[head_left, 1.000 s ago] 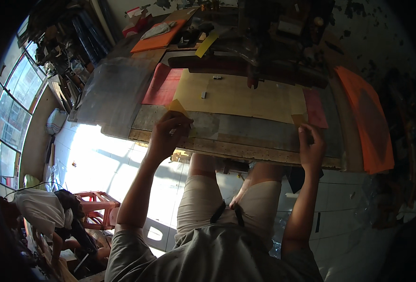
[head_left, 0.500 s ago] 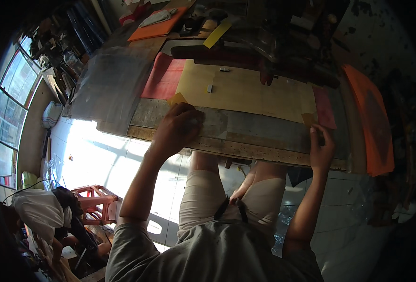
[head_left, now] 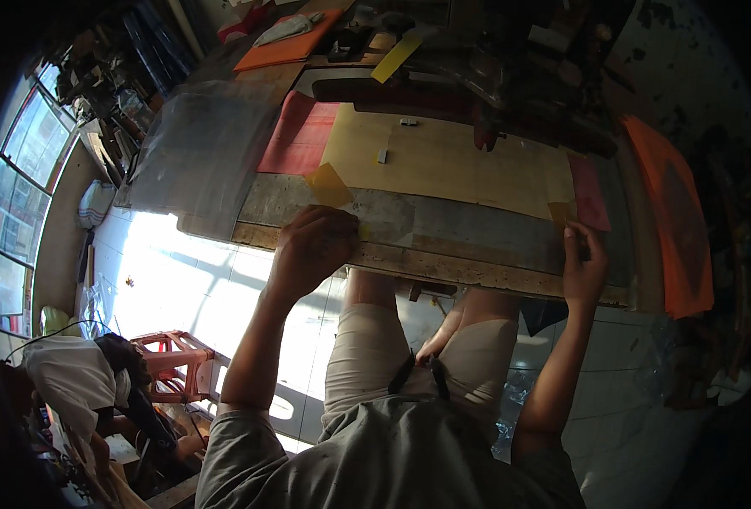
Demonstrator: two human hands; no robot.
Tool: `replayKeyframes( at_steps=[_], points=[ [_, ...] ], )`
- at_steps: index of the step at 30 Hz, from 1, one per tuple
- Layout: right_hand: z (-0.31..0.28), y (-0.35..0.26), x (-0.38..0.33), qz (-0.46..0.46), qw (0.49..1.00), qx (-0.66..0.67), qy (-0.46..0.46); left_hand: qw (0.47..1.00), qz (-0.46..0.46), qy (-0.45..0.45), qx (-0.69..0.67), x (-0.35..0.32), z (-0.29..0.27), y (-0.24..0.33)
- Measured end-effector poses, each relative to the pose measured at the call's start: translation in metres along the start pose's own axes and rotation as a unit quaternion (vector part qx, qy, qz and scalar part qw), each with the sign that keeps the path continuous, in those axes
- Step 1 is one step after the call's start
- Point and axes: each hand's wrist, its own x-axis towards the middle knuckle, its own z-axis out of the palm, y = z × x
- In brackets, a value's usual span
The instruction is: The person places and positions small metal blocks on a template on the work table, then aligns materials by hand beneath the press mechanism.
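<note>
Your left hand now rests knuckles-up on the near edge of the counter, fingers curled shut over the near-left corner of a clear film. A second ago that hand sat a little further in on the boards; it has drawn back toward you, and the film has come with it. Your right hand has hardly moved: it pinches the film's near-right corner, fingers pressed together against the thumb. So the film now lies stretched between your two hands along the near strip of the counter, pulled taut, I judge, rather than loose.

The film is thin, glossy and nearly see-through, showing the grey, worn boards beneath. A small yellow scrap, a flat tilted square, lies just beyond your left hand, and a second yellow bit sits just beyond your right.

Further off lies a broad tan sheet, matte and flat like card, with a red sheet on its left and a pink strip on its right. Beyond them stands a dark metal machine, heavy and grimy. At far left a large cloudy plastic sheet drapes over the counter; at right hangs an orange sheet. A red plastic stool stands on the sunlit floor at lower left.
</note>
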Motion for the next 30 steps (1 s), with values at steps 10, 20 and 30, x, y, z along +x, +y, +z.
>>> replayKeyframes(
  at_steps=[10,20,30],
  points=[
    [0.0,0.003,-0.001,-0.02,1.0,-0.003,0.009,0.999,0.028,0.005,0.017,-0.006,0.0,-0.009],
    [0.003,0.007,0.0,-0.052,0.998,-0.019,0.017,0.993,0.101,0.003,0.064,-0.005,0.003,-0.014],
    [-0.009,-0.023,-0.018,-0.16,0.979,0.08,0.102,0.928,-0.144,0.042,-0.341,-0.027,0.01,0.03]
  ],
)
